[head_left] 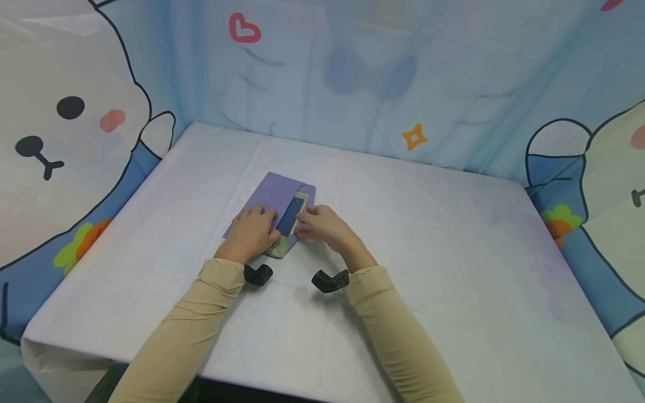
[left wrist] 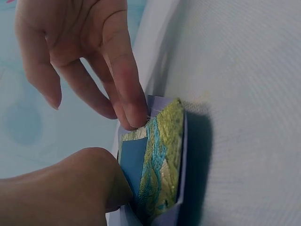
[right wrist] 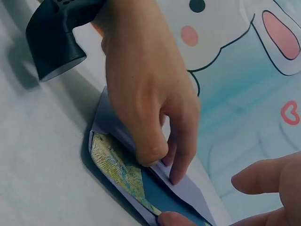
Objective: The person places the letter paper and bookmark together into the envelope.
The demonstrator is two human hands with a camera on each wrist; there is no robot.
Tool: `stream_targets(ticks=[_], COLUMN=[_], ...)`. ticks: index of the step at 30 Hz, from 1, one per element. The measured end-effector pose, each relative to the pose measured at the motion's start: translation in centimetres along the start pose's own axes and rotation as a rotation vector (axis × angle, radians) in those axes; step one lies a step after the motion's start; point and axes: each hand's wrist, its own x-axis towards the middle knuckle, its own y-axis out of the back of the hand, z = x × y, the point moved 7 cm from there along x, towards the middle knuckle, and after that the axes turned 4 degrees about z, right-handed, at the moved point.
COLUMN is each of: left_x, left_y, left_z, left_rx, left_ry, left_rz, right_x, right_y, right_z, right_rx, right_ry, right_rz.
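Observation:
A purple paper envelope (head_left: 276, 191) lies on the table, its opening along the right side. Tucked partly inside is a flat embroidered piece (head_left: 301, 202) with a yellow-green and turquoise border around a dark blue panel; in the left wrist view its stitched border (left wrist: 165, 165) shows close up. My left hand (head_left: 251, 230) rests palm down on the envelope. Its thumb bends over the edge of the purple panel, onto the embroidered piece (right wrist: 115, 162). From the right, my right hand (head_left: 322, 225) touches the piece's long edge with its fingertips, the thumb held apart from it.
The table (head_left: 453, 268) has a white cloth and its front edge runs below my forearms. A black camera mount (head_left: 259, 275) sits at my left wrist, another black mount (head_left: 330, 281) at my right. A printed blue curtain (head_left: 322, 84) hangs behind the table.

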Motion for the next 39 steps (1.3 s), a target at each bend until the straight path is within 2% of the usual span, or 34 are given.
stream_targets(ticks=[8, 17, 25, 28, 33, 39], left_x=[0.0, -0.1, -0.1, 0.0, 0.1, -0.1], left_y=[0.1, 0.1, 0.1, 0.0, 0.1, 0.0], left_z=[0.0, 0.1, 0.1, 0.1, 0.1, 0.0], left_rx=[-0.007, -0.002, -0.011, -0.007, -0.004, -0.006], left_ry=[-0.002, 0.006, 0.004, 0.001, 0.0, 0.003], left_rz=[0.008, -0.015, -0.003, 0.0, 0.009, 0.006], right_x=[0.3, 0.1, 0.3, 0.6, 1.1, 2.0], right_y=[-0.1, -0.3, -0.8, -0.6, 0.4, 0.7], right_z=[0.6, 0.5, 0.3, 0.2, -0.4, -0.7], right_rx=[0.157, 0.261, 0.338, 0.331, 0.284, 0.363], right_ry=[-0.033, -0.024, -0.028, -0.024, 0.008, -0.011], right_rz=[-0.083, -0.093, -0.098, -0.064, 0.044, 0.094])
